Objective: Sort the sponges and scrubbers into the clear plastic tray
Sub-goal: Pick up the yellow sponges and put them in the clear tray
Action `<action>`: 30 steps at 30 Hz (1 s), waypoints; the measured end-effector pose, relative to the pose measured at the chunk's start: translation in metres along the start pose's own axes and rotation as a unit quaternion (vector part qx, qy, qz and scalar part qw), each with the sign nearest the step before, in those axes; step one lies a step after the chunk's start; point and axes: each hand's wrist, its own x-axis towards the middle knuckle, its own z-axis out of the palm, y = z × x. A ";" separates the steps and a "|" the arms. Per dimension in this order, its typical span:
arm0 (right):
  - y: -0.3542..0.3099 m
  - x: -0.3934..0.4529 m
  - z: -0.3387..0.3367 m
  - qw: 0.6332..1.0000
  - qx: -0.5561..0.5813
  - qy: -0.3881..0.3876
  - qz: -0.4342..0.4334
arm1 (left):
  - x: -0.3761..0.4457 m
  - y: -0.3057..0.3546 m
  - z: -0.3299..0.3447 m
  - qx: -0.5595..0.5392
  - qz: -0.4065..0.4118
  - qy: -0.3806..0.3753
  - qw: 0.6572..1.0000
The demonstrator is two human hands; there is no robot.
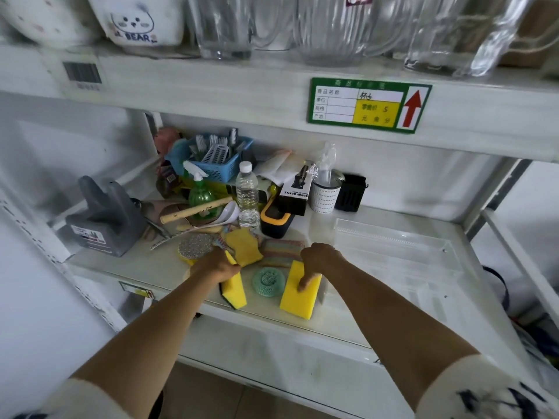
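My left hand (215, 265) grips a yellow sponge with a dark scouring side (235, 290) near the shelf's front edge. My right hand (317, 261) holds a plain yellow sponge (298, 300), thumb pressed on its top. Between them lies a round teal mesh scrubber (268, 281). Behind sit another yellow sponge (244, 247), a silver glitter round scrubber (196, 245) and a striped multicolour cloth pad (282, 251). The clear plastic tray (393, 237) stands to the right on the shelf, with nothing visible inside it.
Clutter fills the back left: a grey holder (104, 217), green spray bottle (200, 193), water bottle (247, 196), blue basket (211, 158), black spray-bottle box (298, 189), white perforated cup (326, 193), black and yellow container (275, 220). An upper shelf edge overhangs.
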 end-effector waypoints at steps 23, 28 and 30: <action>0.077 -0.084 0.013 0.908 0.257 0.269 0.193 | -0.078 0.156 0.034 -0.095 0.216 0.102 0.966; 0.073 -0.083 0.034 0.891 0.297 0.275 0.205 | -0.090 0.163 0.059 -0.167 0.223 0.098 0.955; 0.071 -0.082 0.038 0.890 0.310 0.267 0.203 | -0.095 0.165 0.063 -0.176 0.223 0.100 0.954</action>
